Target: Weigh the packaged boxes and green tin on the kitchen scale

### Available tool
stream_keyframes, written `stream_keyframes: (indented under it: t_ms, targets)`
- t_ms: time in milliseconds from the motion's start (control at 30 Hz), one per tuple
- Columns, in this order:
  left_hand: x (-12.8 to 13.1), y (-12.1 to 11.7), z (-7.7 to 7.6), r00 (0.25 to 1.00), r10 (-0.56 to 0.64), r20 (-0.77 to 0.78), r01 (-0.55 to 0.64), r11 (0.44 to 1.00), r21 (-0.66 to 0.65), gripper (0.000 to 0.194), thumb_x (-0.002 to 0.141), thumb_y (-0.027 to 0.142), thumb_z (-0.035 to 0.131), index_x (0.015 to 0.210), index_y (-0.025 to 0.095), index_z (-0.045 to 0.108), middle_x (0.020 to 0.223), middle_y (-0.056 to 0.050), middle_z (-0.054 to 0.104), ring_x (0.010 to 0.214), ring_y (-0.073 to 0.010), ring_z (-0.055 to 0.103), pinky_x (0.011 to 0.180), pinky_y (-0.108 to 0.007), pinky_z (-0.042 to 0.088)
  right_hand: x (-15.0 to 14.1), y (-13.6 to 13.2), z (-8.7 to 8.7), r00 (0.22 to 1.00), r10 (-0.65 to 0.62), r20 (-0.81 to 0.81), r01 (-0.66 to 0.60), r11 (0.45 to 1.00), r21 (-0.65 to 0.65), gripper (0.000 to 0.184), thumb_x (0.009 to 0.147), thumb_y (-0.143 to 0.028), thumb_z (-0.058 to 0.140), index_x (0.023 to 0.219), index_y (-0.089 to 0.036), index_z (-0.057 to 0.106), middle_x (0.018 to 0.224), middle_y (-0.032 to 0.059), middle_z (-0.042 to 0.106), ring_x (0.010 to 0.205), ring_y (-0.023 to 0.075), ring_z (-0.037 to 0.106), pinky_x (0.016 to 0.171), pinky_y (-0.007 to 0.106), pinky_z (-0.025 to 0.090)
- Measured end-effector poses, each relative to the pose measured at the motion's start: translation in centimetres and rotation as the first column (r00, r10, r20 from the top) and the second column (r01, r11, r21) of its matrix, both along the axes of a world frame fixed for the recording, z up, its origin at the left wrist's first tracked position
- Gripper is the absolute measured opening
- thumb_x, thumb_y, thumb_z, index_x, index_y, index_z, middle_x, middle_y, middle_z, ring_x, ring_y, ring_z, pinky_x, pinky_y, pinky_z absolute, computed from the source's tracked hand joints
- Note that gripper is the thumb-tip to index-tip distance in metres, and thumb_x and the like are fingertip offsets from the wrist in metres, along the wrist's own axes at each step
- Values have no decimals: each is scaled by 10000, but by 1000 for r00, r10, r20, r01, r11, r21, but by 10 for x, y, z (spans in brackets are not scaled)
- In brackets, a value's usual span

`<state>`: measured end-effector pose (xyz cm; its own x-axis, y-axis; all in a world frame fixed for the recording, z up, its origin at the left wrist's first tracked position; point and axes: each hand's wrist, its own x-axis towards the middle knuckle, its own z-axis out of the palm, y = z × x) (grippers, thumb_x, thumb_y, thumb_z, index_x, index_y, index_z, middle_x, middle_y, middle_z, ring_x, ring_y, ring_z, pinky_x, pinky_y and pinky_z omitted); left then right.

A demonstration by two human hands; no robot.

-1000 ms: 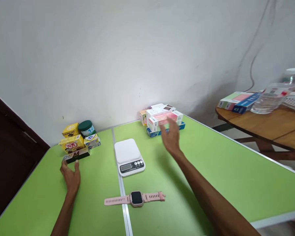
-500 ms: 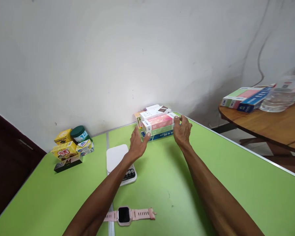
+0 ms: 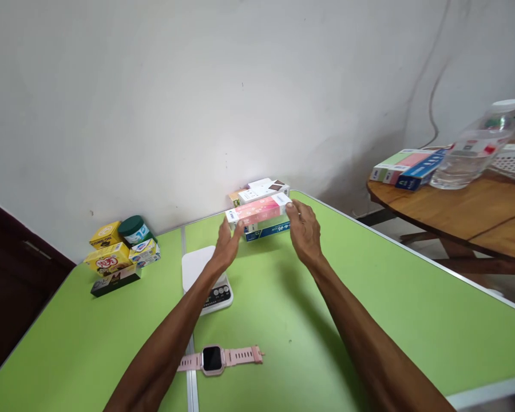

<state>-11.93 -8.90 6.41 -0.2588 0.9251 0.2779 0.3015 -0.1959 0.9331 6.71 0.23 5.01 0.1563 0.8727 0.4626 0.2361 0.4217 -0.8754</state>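
Note:
A long pink-and-white box [image 3: 261,211] is held between my two hands, slightly tilted. My left hand [image 3: 228,243] grips its left end, thumb in front. My right hand [image 3: 305,232] has its fingers on the right end. Underneath and just behind, a blue box [image 3: 268,230] lies on the green table, with a pale green box [image 3: 261,221] on it, mostly hidden by the pink one. White boxes [image 3: 264,191] are stacked behind them, against the wall.
A white kitchen scale [image 3: 197,264] sits left of centre, partly behind my left forearm. A pink-strapped smartwatch [image 3: 212,360] lies in front. Yellow boxes [image 3: 108,258], a green tub [image 3: 135,230] and a black box [image 3: 117,280] stand at left. A wooden table [image 3: 450,220] at right bears boxes and a plastic bottle [image 3: 472,146].
Both hands have closed on the pink box and lifted it off the pale green box, bringing it a little left and nearer. The camera view has shifted slightly.

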Motion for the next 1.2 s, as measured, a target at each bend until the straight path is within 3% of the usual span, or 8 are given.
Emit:
stream_keyframes:
  t_ms: [100, 200, 433, 633, 733, 900, 1000, 1200]
  targets:
    - [-27, -51, 10, 993, 93, -68, -96, 994, -52, 799, 955, 727, 507, 1591, 250, 428, 1724, -83, 323, 1622, -329, 210, 1334, -468, 123, -20, -38, 3, 989, 148, -5, -148, 989, 17, 708, 980, -712, 409, 1356, -167, 658, 1410, 187, 647, 1316, 336, 568, 1149, 531, 410]
    - [-58, -102, 7, 973, 170, -159, -184, 980, -78, 793, 978, 726, 455, 1611, 252, 390, 1731, -96, 304, 1618, -321, 223, 1330, -492, 135, -49, -75, -8, 961, 275, -21, -275, 961, -25, 723, 953, -748, 448, 1330, -177, 680, 1378, 179, 668, 1312, 345, 578, 1151, 538, 421]
    - [-104, -172, -42, 947, 280, -154, -302, 942, -145, 838, 956, 769, 433, 1605, 240, 396, 1710, -125, 341, 1610, -321, 250, 1329, -514, 152, -95, -128, -48, 884, 467, -11, -465, 877, -120, 645, 953, -696, 476, 1294, -195, 699, 1350, 163, 693, 1311, 346, 581, 1170, 557, 406]
    - [-125, -186, -78, 940, 340, -37, -342, 924, -170, 902, 929, 776, 490, 1642, 251, 320, 1746, -104, 258, 1631, -293, 194, 1343, -472, 108, -86, -123, -70, 902, 432, -29, -425, 872, -244, 641, 959, -682, 464, 1318, -187, 657, 1426, 175, 652, 1354, 344, 568, 1181, 542, 402]
    - [-141, -182, -93, 895, 417, 159, -399, 907, -134, 948, 926, 779, 495, 1662, 233, 253, 1735, -143, 274, 1602, -295, 287, 1327, -466, 200, -79, -113, -78, 924, 382, -11, -369, 886, -281, 670, 951, -692, 427, 1311, -166, 633, 1377, 192, 674, 1279, 346, 623, 1129, 538, 449]
    - [-157, -176, -104, 792, 448, 414, -442, 889, -116, 1013, 900, 784, 531, 1650, 159, 260, 1676, -224, 368, 1522, -315, 445, 1271, -458, 346, -76, -109, -82, 927, 358, 112, -333, 922, -197, 624, 959, -668, 416, 1225, -161, 664, 1265, 185, 722, 1166, 323, 667, 1061, 493, 494]
    - [-155, -179, -104, 811, 443, 382, -437, 893, -108, 982, 914, 774, 523, 1646, 167, 279, 1675, -218, 375, 1525, -308, 441, 1276, -453, 334, -75, -112, -80, 928, 345, 141, -317, 930, -185, 628, 967, -665, 401, 1216, -160, 681, 1262, 181, 727, 1169, 324, 665, 1071, 498, 490]
    - [-130, -188, -95, 906, 419, 59, -414, 906, -85, 924, 941, 760, 485, 1658, 221, 263, 1705, -174, 333, 1579, -310, 339, 1305, -498, 252, -75, -120, -76, 906, 405, 119, -371, 899, -232, 719, 958, -685, 413, 1374, -152, 659, 1475, 175, 629, 1399, 329, 545, 1231, 523, 357]
